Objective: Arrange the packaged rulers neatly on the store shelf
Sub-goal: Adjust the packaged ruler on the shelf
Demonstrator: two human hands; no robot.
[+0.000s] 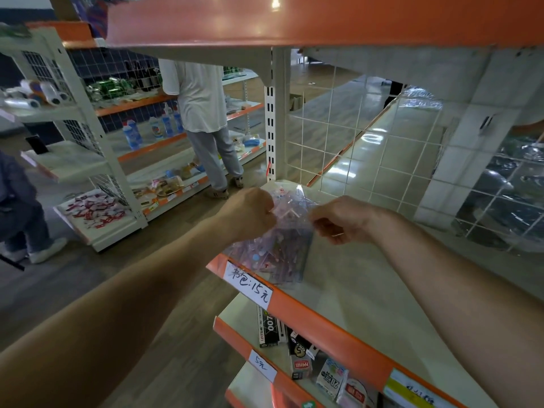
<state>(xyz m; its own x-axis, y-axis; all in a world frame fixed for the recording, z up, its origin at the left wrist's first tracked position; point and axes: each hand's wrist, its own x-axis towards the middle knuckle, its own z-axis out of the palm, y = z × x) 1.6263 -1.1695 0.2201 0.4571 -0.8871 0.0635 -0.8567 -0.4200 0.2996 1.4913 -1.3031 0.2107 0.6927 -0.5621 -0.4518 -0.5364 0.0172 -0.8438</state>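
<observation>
- Head view, judged near the start or middle of the job: pinching a clear packet of packaged rulers (273, 251) between curled fingers (266, 209), left hand (250, 213) and right hand (344, 219) each at an upper corner.
- Hanging below the fingers, lower end resting on the front left corner of the shelf (368, 290); not yet laid flat or squared to the edge.
- Possibly more clear packets bunched beyond and beneath the fingers; impossible to count through the glare on the wrap.
- Left to do, at a guess: lowering, flattening, lining up with the front edge, then the same for any other packets.
- Underneath: pale, smooth shelf board running on to the right of the fingers, with an orange front strip and a handwritten price label (250, 285) just below them.
- Beyond the fingers, a white wire grid (368, 142); above, an orange upper shelf (294, 22); well below, boxed goods (269, 328) on a lower tier.
- Far left of the fingers, wood-look floor (176, 334), more shelving, and a person in a white top (200, 98) standing there.
</observation>
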